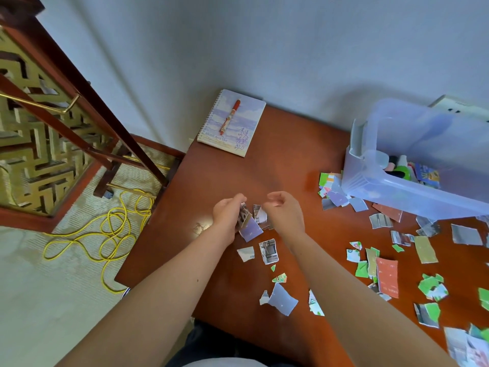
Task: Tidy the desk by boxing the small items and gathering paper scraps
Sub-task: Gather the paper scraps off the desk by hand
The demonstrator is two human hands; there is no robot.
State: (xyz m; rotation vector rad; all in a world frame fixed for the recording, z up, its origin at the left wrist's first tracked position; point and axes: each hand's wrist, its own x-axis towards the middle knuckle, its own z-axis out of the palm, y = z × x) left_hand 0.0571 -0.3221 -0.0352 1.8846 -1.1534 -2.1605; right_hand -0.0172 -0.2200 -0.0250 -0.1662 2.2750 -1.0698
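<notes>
My left hand [227, 213] grips a small stack of paper scraps [248, 226], a purple piece lowest. My right hand [287, 210] hovers just right of it with fingers curled over a grey scrap [260, 214]; whether it holds that scrap is hidden. Many torn paper scraps [387, 276] in green, orange, grey and purple lie scattered over the brown desk [277, 160], mostly to the right and near me. A clear plastic box [412, 154] stands at the back right and holds small items [404, 170].
A spiral notebook [232, 123] with a red pen [229, 116] on it lies at the desk's back left corner. Left of the desk, a yellow cable [116, 229] coils on the floor beside a wooden rack [66, 115]. A wall socket [460, 107] sits behind the box.
</notes>
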